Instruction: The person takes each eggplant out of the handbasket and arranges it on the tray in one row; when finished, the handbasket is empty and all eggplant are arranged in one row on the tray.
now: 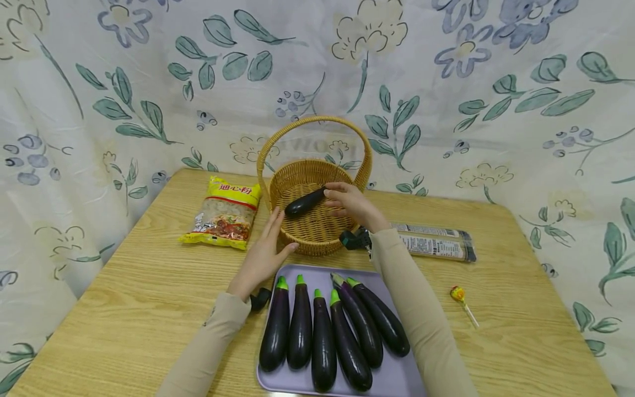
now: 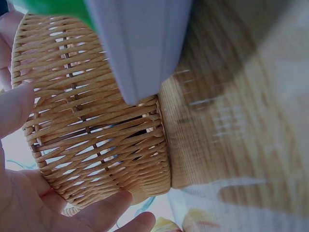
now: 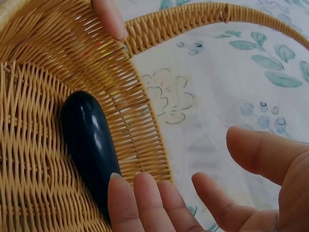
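A round wicker basket (image 1: 317, 247) with a tall arched handle stands at the middle of the table. One dark eggplant (image 1: 305, 203) lies slantwise inside it. My right hand (image 1: 354, 204) reaches over the basket, its fingers at the eggplant's upper right end; in the right wrist view the thumb (image 3: 263, 152) stands well apart from the eggplant (image 3: 89, 135). At the basket's left front is my left hand (image 1: 263, 256), fingers extended along the rim and thumb spread. The left wrist view shows its fingers beside the woven wall (image 2: 91, 111).
A lilac tray (image 1: 397, 380) with several eggplants (image 1: 324, 342) lies in front of the basket. Left of the basket is a yellow food bag (image 1: 228, 215); to the right are a long clear-and-dark packet (image 1: 436, 245) and a lollipop (image 1: 458, 295). Patterned cloth (image 1: 317, 66) hangs behind the table.
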